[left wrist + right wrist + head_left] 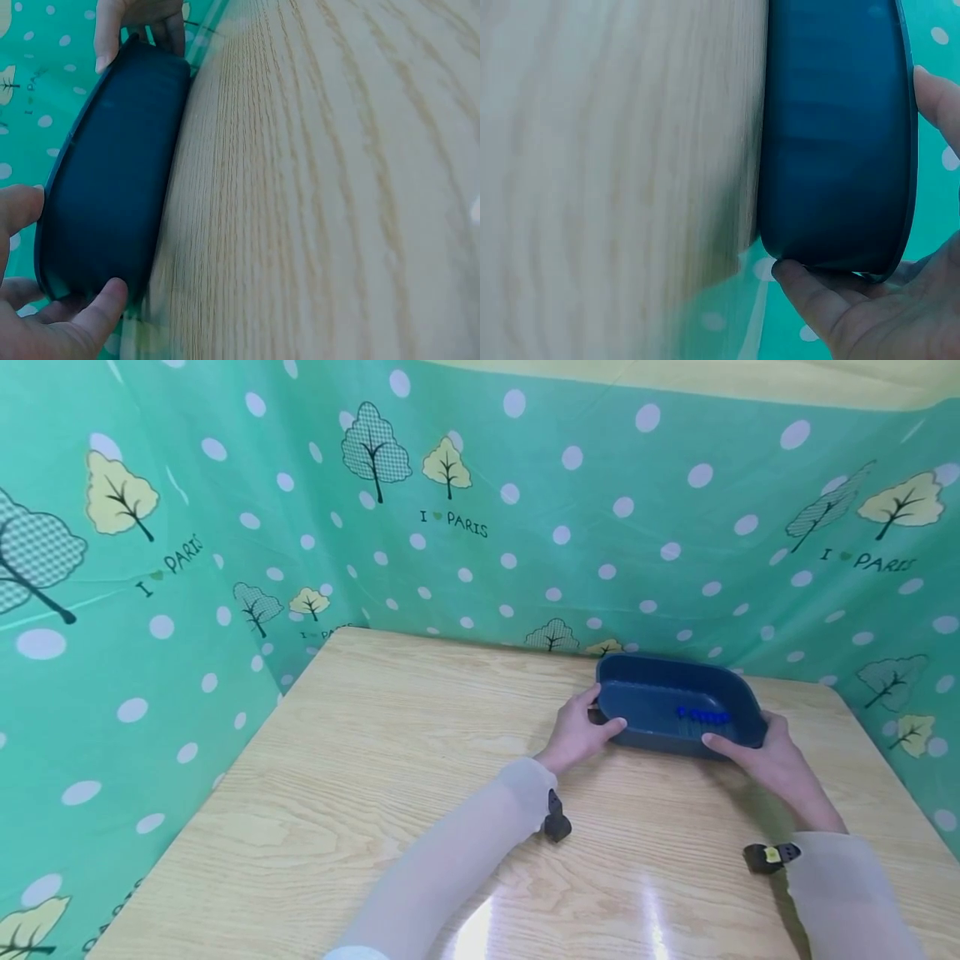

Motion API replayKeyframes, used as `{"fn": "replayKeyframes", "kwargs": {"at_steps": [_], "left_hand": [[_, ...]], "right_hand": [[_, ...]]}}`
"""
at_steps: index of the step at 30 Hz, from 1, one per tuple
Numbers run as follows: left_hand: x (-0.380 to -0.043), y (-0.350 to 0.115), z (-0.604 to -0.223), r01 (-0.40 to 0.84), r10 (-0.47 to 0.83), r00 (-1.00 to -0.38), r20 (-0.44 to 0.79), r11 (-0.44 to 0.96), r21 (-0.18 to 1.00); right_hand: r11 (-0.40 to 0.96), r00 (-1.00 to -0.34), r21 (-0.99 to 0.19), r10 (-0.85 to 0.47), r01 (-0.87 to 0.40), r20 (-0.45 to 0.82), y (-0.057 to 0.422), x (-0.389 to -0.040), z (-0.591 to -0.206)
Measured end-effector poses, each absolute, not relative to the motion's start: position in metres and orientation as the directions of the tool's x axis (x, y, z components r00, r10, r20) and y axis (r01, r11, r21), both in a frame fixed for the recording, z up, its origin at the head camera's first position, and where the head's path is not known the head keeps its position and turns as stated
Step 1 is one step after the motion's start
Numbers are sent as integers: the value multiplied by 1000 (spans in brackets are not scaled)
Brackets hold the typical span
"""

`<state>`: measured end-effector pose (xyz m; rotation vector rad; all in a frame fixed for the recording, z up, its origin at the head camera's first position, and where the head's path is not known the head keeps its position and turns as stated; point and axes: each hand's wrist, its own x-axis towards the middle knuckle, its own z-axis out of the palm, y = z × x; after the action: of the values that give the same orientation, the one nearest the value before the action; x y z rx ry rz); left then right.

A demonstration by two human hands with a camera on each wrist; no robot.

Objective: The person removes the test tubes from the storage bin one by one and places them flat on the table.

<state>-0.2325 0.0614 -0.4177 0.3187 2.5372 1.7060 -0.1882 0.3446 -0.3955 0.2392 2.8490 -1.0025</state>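
A dark blue rectangular basin (667, 742) with rounded corners is at the far right of the table in the head view. Several small, bright blue round pieces (705, 717) lie inside it, toward the right. My left hand (576, 731) grips the left end, thumb on the near rim and fingers around the side. At the opposite end my right hand (776, 764) holds the basin the same way, its thumb over the front rim. Both wrist views show the basin's outer wall (840, 150) close against the tabletop, with fingers curled under its corners.
The light wood table (420, 760) stretches left and toward me. Behind it and at the sides hangs a green dotted curtain (510, 560) with tree prints, close to the basin's back. Dark wrist straps (557, 818) are on both sleeves.
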Motion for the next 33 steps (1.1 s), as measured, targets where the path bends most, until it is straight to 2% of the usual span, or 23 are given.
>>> {"fn": "replayKeyframes", "kwargs": {"at_steps": [33], "left_hand": [[-231,51,-417,124,201,-978,54,352,928]], "right_hand": [[770,-985,-617,89,164,-151,335,-188,-394]]}}
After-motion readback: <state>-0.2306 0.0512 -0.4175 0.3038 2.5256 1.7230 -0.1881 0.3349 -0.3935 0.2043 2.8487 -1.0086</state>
